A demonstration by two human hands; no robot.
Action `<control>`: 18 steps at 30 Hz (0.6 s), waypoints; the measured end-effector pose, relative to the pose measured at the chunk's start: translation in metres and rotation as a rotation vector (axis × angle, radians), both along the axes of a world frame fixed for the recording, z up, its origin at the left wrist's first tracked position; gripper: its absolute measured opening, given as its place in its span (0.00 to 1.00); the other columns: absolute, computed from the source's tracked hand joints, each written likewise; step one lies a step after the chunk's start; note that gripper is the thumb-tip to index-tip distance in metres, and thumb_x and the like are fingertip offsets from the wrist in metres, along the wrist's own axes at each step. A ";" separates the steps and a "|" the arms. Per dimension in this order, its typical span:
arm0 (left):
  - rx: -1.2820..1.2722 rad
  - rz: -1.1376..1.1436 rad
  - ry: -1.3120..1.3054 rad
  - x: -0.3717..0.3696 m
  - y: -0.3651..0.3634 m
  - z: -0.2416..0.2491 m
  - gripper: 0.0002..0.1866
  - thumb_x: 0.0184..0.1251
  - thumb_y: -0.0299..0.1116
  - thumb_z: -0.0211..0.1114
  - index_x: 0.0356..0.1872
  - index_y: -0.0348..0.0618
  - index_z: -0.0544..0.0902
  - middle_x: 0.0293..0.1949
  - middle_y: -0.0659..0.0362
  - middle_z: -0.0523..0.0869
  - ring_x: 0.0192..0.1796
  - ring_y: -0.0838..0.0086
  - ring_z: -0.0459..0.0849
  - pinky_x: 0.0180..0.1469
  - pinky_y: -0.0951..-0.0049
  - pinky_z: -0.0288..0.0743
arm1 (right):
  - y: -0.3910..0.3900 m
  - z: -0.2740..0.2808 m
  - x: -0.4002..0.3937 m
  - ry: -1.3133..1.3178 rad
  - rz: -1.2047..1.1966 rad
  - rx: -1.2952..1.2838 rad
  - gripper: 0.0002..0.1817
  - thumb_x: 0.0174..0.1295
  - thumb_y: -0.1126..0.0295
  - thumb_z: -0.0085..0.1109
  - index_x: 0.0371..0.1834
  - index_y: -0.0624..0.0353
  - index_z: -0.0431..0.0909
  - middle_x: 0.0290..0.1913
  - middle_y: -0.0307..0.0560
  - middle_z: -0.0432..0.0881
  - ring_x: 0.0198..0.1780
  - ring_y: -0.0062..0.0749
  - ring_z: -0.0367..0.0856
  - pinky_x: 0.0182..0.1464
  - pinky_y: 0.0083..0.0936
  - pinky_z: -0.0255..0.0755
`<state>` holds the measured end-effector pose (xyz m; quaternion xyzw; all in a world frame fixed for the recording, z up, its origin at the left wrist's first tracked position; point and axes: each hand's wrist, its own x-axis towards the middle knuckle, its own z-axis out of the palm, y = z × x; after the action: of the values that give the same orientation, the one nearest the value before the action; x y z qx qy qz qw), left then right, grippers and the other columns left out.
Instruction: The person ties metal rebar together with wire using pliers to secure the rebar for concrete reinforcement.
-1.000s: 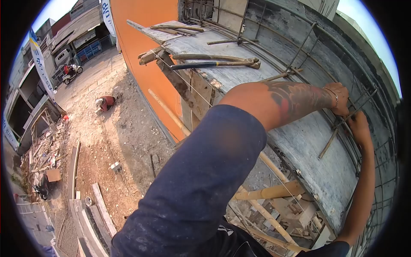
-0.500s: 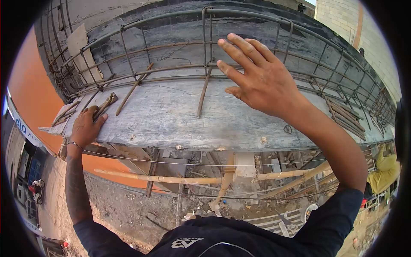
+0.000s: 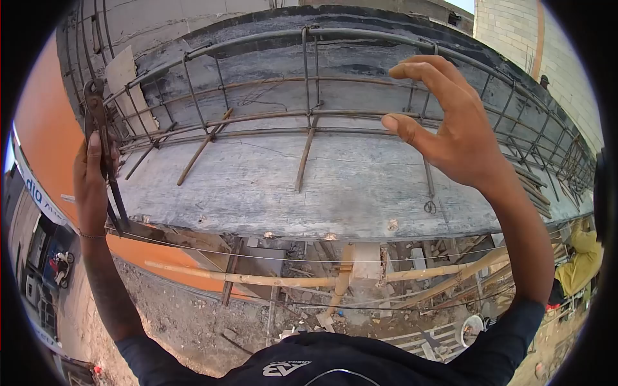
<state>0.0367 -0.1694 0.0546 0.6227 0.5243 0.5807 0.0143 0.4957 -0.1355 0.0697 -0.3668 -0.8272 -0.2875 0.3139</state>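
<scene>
My left hand (image 3: pixel 91 183), at the far left, is closed around a pair of rusty pincers (image 3: pixel 95 106). Their jaws point up and the handles run down past my palm. My right hand (image 3: pixel 450 122) is raised over the right part of the rebar cage (image 3: pixel 306 71), fingers curved and thumb apart, with nothing in it. The cage runs across a grey formwork board (image 3: pixel 251 186). Short rebar pieces (image 3: pixel 304 161) lie crosswise under its lower bars. A small loop of wire (image 3: pixel 430 207) is on the board below my right hand.
Several loose rebar lengths (image 3: pixel 533 192) lie at the board's right end. Below the front edge are bamboo poles (image 3: pixel 302 281), rubble and a white bucket (image 3: pixel 471 327). A person in yellow clothing (image 3: pixel 573 267) is at the lower right. A street with a motorcycle (image 3: pixel 62 267) is at left.
My left hand has picked up the pincers from the board and lifted them upright at the left. My right hand has shifted right, its fingers now more curved. The view has tilted slightly.
</scene>
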 end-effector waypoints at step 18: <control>-0.159 -0.231 0.814 0.157 0.083 0.018 0.25 0.72 0.49 0.51 0.48 0.34 0.79 0.45 0.47 0.81 0.52 0.60 0.78 0.56 0.63 0.70 | -0.063 0.005 0.035 0.689 -0.064 -0.874 0.11 0.60 0.75 0.59 0.40 0.60 0.66 0.21 0.36 0.69 0.19 0.18 0.68 0.21 0.18 0.64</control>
<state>0.1937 -0.0861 0.0730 0.8527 0.4569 0.2399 -0.0809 0.5302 -0.1985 0.0745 -0.5608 -0.7073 0.2096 0.3759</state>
